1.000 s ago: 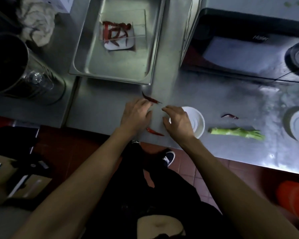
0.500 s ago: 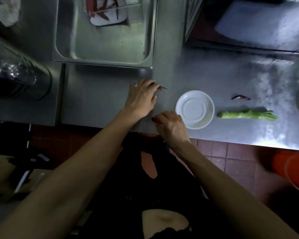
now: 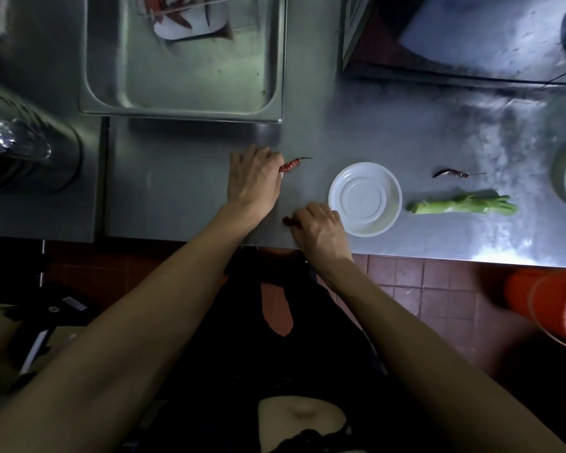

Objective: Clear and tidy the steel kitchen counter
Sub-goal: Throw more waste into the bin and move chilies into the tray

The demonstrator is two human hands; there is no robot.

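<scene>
Chillies (image 3: 190, 18) in steel tray (image 3: 275, 60), white dish (image 3: 365, 199), both hands (image 3: 254, 181) (image 3: 321, 232) pinching chillies

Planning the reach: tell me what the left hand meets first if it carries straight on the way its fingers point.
Probably the dried red chili at the left hand fingertips, seemingly already pinched; beyond it, bare steel counter.

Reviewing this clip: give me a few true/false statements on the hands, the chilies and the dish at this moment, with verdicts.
1. The left hand pinches a dried red chili on the counter. True.
2. The right hand grips the green vegetable stalk. False: the stalk lies untouched, right of the white dish; the right hand's fingers curl round a second chili.
3. The white dish holds chilies. False: it is empty.
4. A third loose chili lies beyond the stalk. True.
</scene>
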